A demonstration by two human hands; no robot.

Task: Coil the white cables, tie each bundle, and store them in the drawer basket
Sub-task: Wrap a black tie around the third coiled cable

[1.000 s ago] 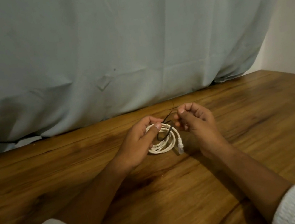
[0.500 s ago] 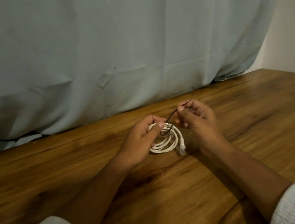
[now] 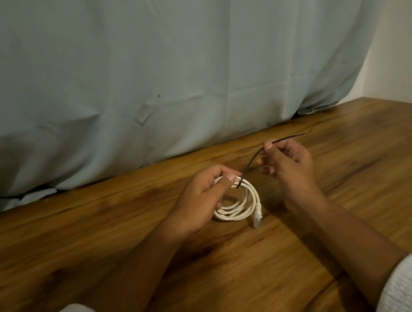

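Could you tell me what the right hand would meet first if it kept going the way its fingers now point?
The right hand points up-left toward the left hand. It would probably meet that thumb pinning the black tie on the white cable coil, though depth is unclear.

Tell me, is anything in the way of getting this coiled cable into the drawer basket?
No drawer basket shows in this view, so that path cannot be judged. The coiled white cable sits in the left hand; the right hand pulls the black tie looped around it.

Wooden table, pale grey-blue cloth hanging behind it, white wall at right
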